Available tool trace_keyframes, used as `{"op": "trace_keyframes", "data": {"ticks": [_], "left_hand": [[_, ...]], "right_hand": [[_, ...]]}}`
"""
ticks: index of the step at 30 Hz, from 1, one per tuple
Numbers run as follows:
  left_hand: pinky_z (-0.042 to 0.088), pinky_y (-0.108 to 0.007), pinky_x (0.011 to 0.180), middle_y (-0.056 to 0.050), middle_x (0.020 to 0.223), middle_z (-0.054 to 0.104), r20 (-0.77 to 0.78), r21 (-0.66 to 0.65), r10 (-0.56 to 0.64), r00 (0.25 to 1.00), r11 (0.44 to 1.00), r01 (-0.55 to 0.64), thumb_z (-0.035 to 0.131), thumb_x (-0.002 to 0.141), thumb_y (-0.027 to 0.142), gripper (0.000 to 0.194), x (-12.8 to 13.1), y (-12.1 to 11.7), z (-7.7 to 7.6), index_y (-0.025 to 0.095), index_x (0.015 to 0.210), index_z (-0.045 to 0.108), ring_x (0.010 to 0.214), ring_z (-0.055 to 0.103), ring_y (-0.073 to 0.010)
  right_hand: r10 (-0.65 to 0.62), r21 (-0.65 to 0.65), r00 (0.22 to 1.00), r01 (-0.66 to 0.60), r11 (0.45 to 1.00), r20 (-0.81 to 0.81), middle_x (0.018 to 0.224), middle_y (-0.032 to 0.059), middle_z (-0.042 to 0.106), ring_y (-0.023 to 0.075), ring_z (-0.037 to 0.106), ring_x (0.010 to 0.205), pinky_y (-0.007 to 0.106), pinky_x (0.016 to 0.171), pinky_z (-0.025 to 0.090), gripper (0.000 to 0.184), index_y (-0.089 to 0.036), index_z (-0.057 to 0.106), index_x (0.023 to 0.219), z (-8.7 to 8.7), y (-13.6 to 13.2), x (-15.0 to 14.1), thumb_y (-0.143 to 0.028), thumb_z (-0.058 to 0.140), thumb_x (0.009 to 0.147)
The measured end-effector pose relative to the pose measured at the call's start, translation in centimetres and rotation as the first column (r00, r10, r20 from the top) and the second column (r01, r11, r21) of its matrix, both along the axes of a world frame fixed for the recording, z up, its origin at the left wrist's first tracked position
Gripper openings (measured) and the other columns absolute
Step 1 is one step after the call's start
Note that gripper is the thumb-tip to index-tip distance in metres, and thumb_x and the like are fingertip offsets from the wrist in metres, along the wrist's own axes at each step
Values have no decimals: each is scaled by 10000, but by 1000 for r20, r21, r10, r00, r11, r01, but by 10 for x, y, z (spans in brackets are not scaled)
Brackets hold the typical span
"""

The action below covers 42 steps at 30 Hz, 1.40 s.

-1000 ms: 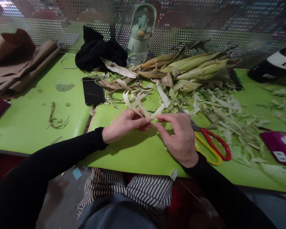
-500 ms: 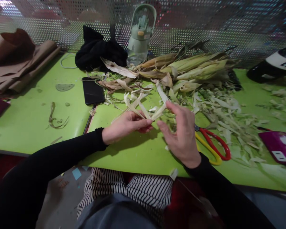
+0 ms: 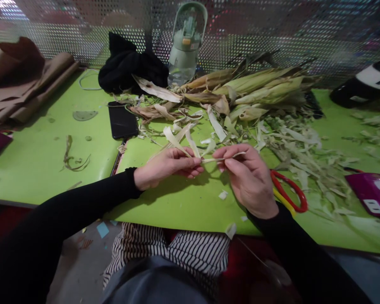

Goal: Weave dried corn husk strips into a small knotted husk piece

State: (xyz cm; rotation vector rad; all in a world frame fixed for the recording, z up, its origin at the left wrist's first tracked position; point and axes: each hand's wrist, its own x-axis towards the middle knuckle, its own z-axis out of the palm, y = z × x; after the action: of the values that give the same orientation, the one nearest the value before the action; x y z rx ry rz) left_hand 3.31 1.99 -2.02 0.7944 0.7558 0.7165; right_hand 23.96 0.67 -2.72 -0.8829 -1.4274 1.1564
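My left hand [image 3: 174, 164] is closed, pinching a small bunch of pale corn husk strips [image 3: 191, 145] that fan upward from thumb and fingers. One narrow husk strip [image 3: 213, 160] runs from this bunch across to my right hand [image 3: 250, 177], which pinches it between thumb and fingers; its tip pokes out past them. Both hands are just above the green table [image 3: 164, 204]. Scissors with red and yellow handles [image 3: 291, 188] lie beside my right wrist, their blades hidden behind the hand.
Whole corn husks [image 3: 256, 86] are piled at the back, with shredded husk [image 3: 307, 147] to the right. A black phone [image 3: 123, 120], a green water bottle [image 3: 183, 55], black cloth [image 3: 133, 65] and brown paper [image 3: 28, 88] stand or lie farther left and back. A dark bottle [image 3: 364, 84] lies at right.
My right hand has closed on the end of one husk strip and drawn it out sideways to the right. The left hand keeps its pinch almost in place.
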Motion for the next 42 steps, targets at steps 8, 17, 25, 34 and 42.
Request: {"op": "trace_keyframes", "data": {"ticks": [8, 17, 25, 34, 42], "left_hand": [[542, -230, 740, -28, 780, 747, -106, 119, -63, 992, 990, 76, 718, 876, 210, 120, 2, -4, 6, 93, 853, 717, 670, 658, -70], [527, -224, 673, -32, 731, 701, -188, 133, -134, 973, 978, 160, 704, 885, 256, 183, 1, -4, 1, 84, 832, 669, 622, 618, -65], [466, -266, 659, -6, 717, 669, -474, 440, -28, 880, 858, 264, 735, 789, 264, 139, -1, -8, -14, 148, 778, 659, 674, 589, -131], [506, -274, 740, -58, 807, 671, -375, 541, -101, 922, 783, 306, 479, 981, 527, 429, 0, -12, 4, 143, 861, 626, 756, 619, -143], [498, -268, 787, -63, 871, 671, -538, 554, -91, 838, 711, 433, 361, 1032, 444, 385, 0, -14, 4, 160, 942, 604, 768, 618, -142]], "right_hand": [[14, -167, 963, 33, 985, 271, 754, -9, 623, 112, 524, 625, 248, 546, 422, 219, -221, 687, 942, 7, 0, -8, -427, 612, 947], [-129, 443, 878, -102, 891, 461, 959, 15, 757, 189, 672, 853, 352, 751, 529, 79, -292, 770, 931, 8, -3, -6, -258, 706, 899], [-245, 582, 684, -316, 749, 687, 965, 41, 763, 224, 617, 867, 399, 767, 501, 219, -311, 769, 1094, 4, 1, -4, -248, 607, 961], [-125, 380, 808, -129, 916, 576, 911, 25, 673, 175, 616, 770, 323, 689, 520, 129, -245, 654, 1025, 4, -3, -8, -299, 684, 911], [-21, 168, 869, -72, 983, 495, 1072, 65, 737, 168, 652, 782, 312, 662, 532, 222, -231, 735, 1060, 7, -2, -7, -388, 646, 932]]}}
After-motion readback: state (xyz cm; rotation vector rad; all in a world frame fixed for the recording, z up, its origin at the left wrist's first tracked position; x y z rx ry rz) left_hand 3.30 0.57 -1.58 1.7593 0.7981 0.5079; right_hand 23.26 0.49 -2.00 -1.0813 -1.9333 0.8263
